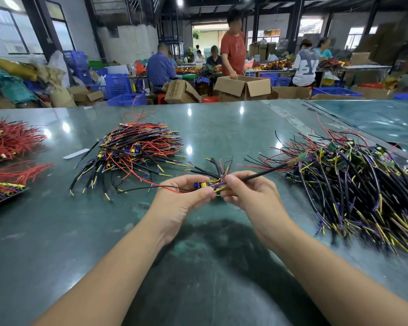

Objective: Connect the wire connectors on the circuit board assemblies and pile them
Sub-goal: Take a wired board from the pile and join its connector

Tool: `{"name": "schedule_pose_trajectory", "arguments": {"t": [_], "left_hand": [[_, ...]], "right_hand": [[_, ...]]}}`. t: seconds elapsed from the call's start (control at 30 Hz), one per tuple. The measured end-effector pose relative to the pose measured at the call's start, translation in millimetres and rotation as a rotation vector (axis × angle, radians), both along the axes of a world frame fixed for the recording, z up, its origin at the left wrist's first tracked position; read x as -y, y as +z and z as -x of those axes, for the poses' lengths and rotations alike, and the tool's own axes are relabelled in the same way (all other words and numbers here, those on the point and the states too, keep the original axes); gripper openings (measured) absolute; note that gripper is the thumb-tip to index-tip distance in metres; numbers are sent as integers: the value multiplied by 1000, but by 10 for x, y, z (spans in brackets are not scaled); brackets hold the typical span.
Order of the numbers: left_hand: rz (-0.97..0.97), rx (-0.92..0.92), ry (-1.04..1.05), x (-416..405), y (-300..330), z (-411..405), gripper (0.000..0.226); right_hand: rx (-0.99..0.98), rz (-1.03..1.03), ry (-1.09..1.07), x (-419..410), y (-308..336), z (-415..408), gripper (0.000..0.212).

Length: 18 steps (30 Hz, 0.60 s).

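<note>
Plastic connectors, blue and yellow, are pinched between the fingertips of both hands above the near middle of the table (212, 128), where the left hand (184, 198) grips one small plug and the right hand (247, 196) grips its mate along with a black sleeved cable. The wire assembly (212, 183) held there looks very light and limp, its thin leads splaying loosely, so it is best taken by the rigid plug bodies, not by the wires, which could be pulled from their crimps. A tidier heap (132, 151) lies far left, and a tangled heap with green boards (353, 182) lies at the right.
</note>
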<state>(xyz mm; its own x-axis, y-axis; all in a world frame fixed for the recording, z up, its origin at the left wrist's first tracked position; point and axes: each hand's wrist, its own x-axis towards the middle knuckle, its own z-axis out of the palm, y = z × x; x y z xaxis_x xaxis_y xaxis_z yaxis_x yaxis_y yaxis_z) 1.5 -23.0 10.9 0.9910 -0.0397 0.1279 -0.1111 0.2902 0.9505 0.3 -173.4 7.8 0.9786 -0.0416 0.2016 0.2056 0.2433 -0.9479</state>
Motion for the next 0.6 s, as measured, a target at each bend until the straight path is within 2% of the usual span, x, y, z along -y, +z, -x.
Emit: {"name": "schedule_pose_trajectory", "arguments": {"t": [0.2,0.33,0.5,0.6], "left_hand": [[10,-18,58,-90,22,-16,21],[12,-26,65,-111,24,-29,21],[21,-18,39,-119,27,-32,21],[6,-16,1,-130,36,-26,24]], "right_hand": [[-84,-349,-61,144,97,-78,33],[-109,-451,-161,327,152,-151,35],[-180,-578,-135,372,172,-170,49],[-251,-614,-144,395,200,-173,48]]}}
